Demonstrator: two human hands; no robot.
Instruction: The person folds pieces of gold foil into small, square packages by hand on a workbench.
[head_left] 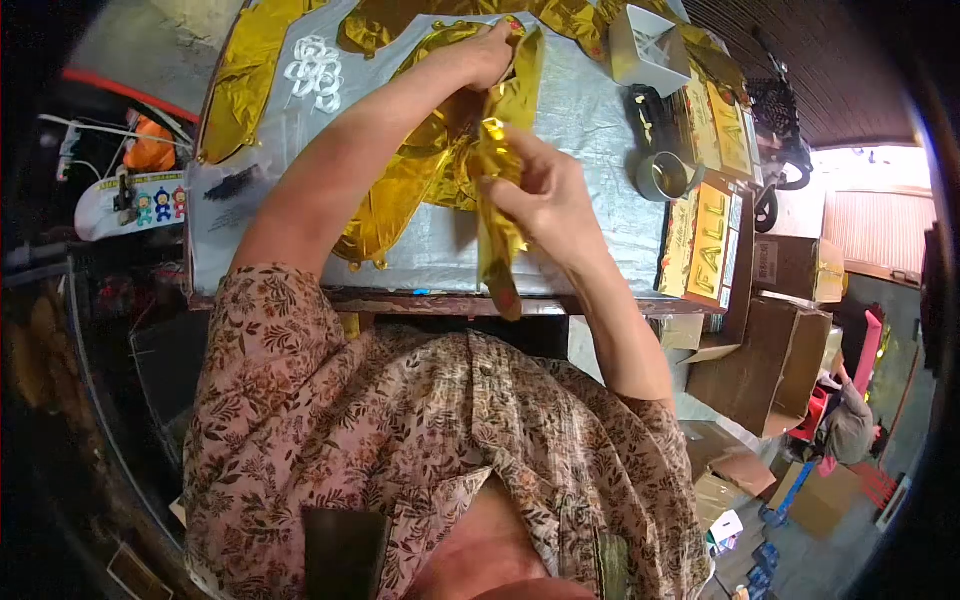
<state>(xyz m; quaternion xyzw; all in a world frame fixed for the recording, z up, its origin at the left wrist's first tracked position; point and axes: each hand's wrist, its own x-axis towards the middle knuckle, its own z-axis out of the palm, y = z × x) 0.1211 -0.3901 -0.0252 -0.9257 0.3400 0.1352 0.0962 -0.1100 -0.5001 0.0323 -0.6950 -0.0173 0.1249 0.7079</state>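
A long strip of shiny gold foil [510, 95], which looks like a flat, uninflated foil balloon, runs between my hands. My left hand [490, 58] reaches to the far part of the table and is closed at the strip's upper end, its fingers partly hidden. Nearer to me, my right hand [548, 195] pinches the strip between thumb and fingers. The strip's lower end hangs over the table's front edge. Beneath my left forearm lies more crumpled gold foil [385, 215], partly covered by the arm.
More gold foil pieces [245, 75] lie along the table's left and far edges. White rings [315, 72] sit at upper left. On the right are a white box [648, 50], a metal cup [665, 177] and packs marked FALL [708, 240]. Cardboard boxes [755, 355] and another person [850, 425] are beyond.
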